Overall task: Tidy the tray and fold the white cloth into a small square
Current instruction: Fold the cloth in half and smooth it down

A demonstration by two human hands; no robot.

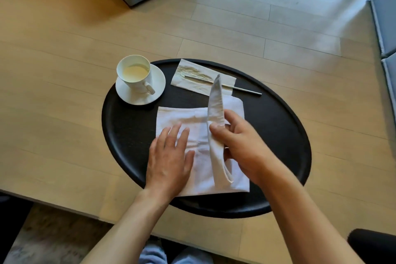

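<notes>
**Fold under way, square not yet made**

Head view, the only one on offer: the white cloth (199,135) lies on the near half of the round black tray (128,135), which sits on a pale wooden table (64,70). The left hand (169,161) is flat on the cloth's left part, fingers spread and pressing it down. The right hand (240,143) pinches the cloth's right edge between thumb and fingers and has that flap lifted upright, its tip pointing toward the far side of the tray.

So by my reading, a fold is in hand but not laid down; the cloth looks too big for a small square, and more folds are likely needed. On the tidying front, the cup (134,73) stands on its saucer (140,92) at the tray's far-left rim, overhanging it slightly. A paper napkin (192,77) carrying a metal utensil (242,89) lies at the far side, apart from the cloth.
</notes>
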